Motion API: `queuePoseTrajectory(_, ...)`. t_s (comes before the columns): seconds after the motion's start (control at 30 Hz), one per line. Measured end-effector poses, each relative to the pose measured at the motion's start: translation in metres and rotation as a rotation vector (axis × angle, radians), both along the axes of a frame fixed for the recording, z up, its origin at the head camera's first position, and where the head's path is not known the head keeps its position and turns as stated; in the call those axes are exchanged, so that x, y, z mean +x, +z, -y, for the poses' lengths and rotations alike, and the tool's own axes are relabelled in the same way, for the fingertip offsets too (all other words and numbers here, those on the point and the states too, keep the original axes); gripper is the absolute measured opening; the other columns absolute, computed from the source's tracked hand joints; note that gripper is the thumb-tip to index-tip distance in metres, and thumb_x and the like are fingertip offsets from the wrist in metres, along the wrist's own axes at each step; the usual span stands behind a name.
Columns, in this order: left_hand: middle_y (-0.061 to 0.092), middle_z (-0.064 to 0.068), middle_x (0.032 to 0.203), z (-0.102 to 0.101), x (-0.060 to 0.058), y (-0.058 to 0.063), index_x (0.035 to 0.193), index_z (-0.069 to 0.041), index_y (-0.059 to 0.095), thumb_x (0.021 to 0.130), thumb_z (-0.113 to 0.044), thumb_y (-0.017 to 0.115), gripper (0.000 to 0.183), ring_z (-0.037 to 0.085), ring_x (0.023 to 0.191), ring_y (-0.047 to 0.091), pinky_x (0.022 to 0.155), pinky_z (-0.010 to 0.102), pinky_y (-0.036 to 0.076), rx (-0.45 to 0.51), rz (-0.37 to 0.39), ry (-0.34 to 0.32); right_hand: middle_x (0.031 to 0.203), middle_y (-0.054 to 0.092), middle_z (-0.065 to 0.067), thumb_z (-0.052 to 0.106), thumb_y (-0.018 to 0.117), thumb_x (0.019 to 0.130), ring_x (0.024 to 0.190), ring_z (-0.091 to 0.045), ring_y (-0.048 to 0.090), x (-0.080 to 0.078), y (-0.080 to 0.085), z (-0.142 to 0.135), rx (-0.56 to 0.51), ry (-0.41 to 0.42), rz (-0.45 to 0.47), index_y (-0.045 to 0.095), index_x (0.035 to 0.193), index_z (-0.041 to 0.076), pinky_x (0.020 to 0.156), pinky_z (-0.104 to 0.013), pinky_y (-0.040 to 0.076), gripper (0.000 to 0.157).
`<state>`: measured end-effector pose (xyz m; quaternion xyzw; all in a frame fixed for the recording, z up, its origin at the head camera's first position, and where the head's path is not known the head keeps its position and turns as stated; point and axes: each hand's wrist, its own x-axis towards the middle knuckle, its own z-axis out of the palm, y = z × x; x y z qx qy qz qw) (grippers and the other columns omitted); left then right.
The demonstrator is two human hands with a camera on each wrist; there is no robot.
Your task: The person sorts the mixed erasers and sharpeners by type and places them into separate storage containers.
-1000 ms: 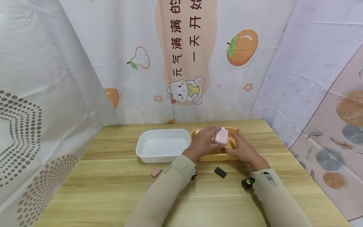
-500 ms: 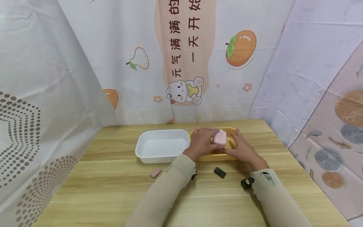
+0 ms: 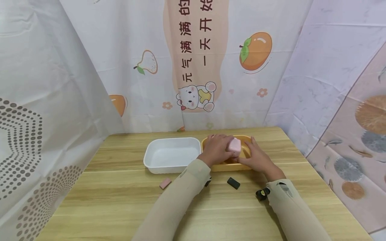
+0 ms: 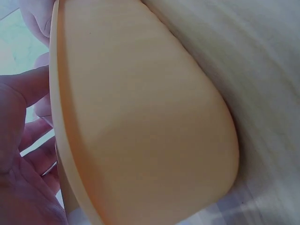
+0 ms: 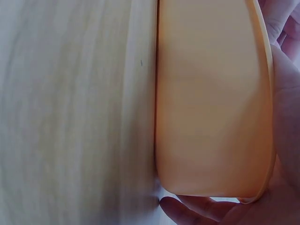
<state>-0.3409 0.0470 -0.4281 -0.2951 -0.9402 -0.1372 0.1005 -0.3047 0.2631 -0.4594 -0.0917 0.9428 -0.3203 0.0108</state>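
In the head view an orange tray (image 3: 230,167) stands at the back of the table, right of a white tray. My left hand (image 3: 215,149) reaches over it, with thumb and fingers against the left side of a pink block (image 3: 234,146). The block's left part is hidden behind that hand. My right hand (image 3: 256,157) holds the right end of the tray, thumb by the front rim. In the right wrist view its fingers (image 5: 187,213) curl around the outside of the tray's end. The left wrist view has the left thumb (image 4: 30,86) reaching over the rim.
The white tray (image 3: 173,155) sits left of the orange one. Nearer to me lie a small pink block (image 3: 165,183) and a small black block (image 3: 233,182) on the wooden table (image 3: 120,201). Printed cloth (image 3: 144,100) hangs behind the table.
The raised pink block has come down slightly into the orange tray. My left hand has shifted a little to the right, covering more of it. The right hand stays in place.
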Motion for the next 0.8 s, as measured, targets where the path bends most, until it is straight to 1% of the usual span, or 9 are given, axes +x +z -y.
queuePoseTrajectory(0.17, 0.064, -0.008, 0.140, -0.006, -0.002, 0.001, 0.146, -0.031, 0.057, 0.090, -0.060, 0.073, 0.065, 0.014, 0.124, 0.056, 0.119, 0.053, 0.029, 0.012, 0.034, -0.010, 0.171, -0.011, -0.024, 0.068, 0.074, 0.084, 0.151, -0.058, 0.019, -0.001, -0.001, 0.000, -0.010, 0.001, 0.001, 0.023, 0.165, 0.006, 0.113, -0.074, 0.030, 0.113)
queuePoseTrajectory(0.27, 0.065, -0.008, 0.138, -0.009, -0.003, 0.000, 0.144, -0.032, 0.060, 0.091, -0.058, 0.074, 0.061, 0.013, 0.125, 0.056, 0.122, 0.058, 0.024, 0.028, 0.052, -0.009, 0.172, -0.012, -0.022, 0.070, 0.074, 0.083, 0.152, -0.057, 0.018, -0.002, -0.001, -0.001, -0.018, 0.002, 0.001, 0.023, 0.165, 0.012, 0.112, -0.075, 0.030, 0.113)
queuePoseTrajectory(0.43, 0.067, -0.010, 0.133, -0.012, -0.004, 0.000, 0.140, -0.035, 0.064, 0.091, -0.060, 0.072, 0.055, 0.012, 0.126, 0.057, 0.125, 0.065, 0.010, 0.023, 0.047, 0.005, 0.172, -0.012, -0.022, 0.070, 0.073, 0.084, 0.151, -0.058, 0.019, -0.001, 0.000, 0.000, -0.009, 0.007, -0.003, 0.023, 0.165, 0.011, 0.111, -0.075, 0.031, 0.113)
queuePoseTrajectory(0.53, 0.068, -0.011, 0.132, -0.014, -0.004, 0.001, 0.139, -0.036, 0.065, 0.092, -0.062, 0.070, 0.054, 0.012, 0.127, 0.058, 0.125, 0.066, 0.005, 0.005, 0.029, 0.019, 0.172, -0.013, -0.022, 0.069, 0.073, 0.084, 0.151, -0.058, 0.019, -0.002, 0.000, 0.000, -0.006, 0.006, -0.004, 0.023, 0.165, 0.010, 0.111, -0.074, 0.032, 0.112)
queuePoseTrajectory(0.63, 0.070, -0.012, 0.128, -0.017, -0.005, 0.002, 0.136, -0.037, 0.066, 0.092, -0.062, 0.069, 0.051, 0.011, 0.124, 0.060, 0.124, 0.068, 0.004, -0.009, 0.012, 0.025, 0.172, -0.013, -0.022, 0.069, 0.073, 0.084, 0.151, -0.058, 0.020, -0.002, -0.001, -0.001, -0.013, 0.007, -0.010, 0.025, 0.165, 0.012, 0.111, -0.074, 0.032, 0.110)
queuePoseTrajectory(0.8, 0.073, -0.012, 0.109, -0.019, -0.005, 0.001, 0.120, -0.035, 0.073, 0.093, -0.061, 0.069, 0.038, 0.010, 0.110, 0.064, 0.123, 0.070, 0.007, -0.038, -0.021, 0.029, 0.171, -0.011, -0.024, 0.069, 0.074, 0.083, 0.152, -0.057, 0.020, -0.002, -0.002, -0.001, -0.017, 0.009, -0.019, 0.028, 0.164, 0.010, 0.112, -0.073, 0.031, 0.110)
